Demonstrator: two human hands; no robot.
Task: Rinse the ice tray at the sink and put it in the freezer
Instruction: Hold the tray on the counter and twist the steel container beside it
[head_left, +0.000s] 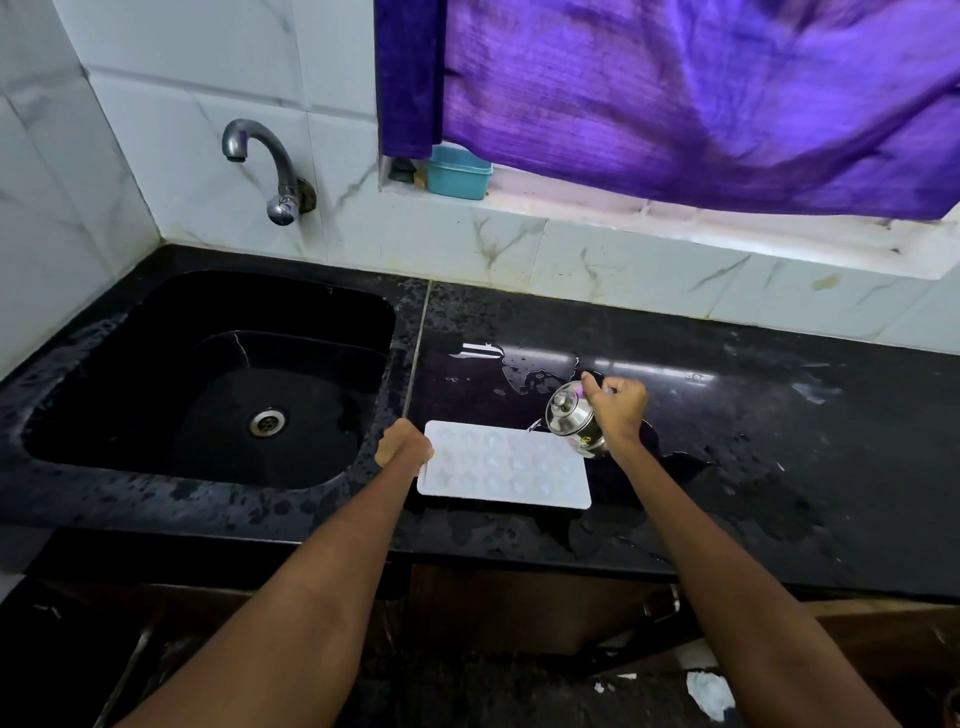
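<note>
A white ice tray (504, 465) lies flat on the wet black counter (753, 415), just right of the sink (208, 379). My left hand (402, 444) grips the tray's left edge. My right hand (618, 408) holds a small steel kettle (574, 418) by its handle, tilted to the left with its spout over the tray's far right corner. The tray's hollows look pale and glossy; I cannot tell how much water they hold.
A steel tap (270, 166) sticks out of the tiled wall above the black sink. On the window ledge stands a teal box (458, 174) under a purple curtain (675, 93). Puddles spread over the counter around the tray. Cabinet doors are below.
</note>
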